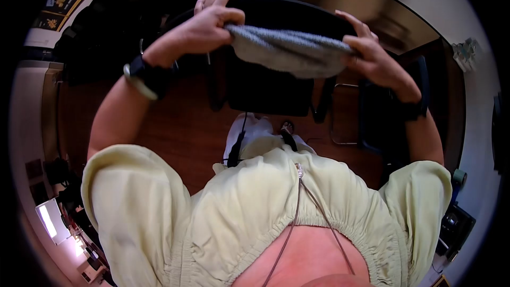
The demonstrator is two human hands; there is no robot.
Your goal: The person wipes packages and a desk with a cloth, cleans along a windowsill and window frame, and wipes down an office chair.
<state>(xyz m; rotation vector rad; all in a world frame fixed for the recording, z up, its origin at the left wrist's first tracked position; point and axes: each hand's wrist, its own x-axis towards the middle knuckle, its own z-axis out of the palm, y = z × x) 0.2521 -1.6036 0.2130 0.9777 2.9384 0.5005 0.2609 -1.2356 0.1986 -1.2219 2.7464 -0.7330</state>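
A grey cloth hangs stretched between my two hands, with folds along its upper edge and a sagging lower edge. My left hand pinches its left end between thumb and forefinger, the other fingers raised. At the right end, my right hand grips the cloth, with some fingers extended upward. Both arms reach forward over a black chair, and the cloth is held above it.
A second dark chair stands at the right on the brown wooden floor. Dark chairs or bags fill the upper left. A lit screen is at the lower left, and a black device at the lower right.
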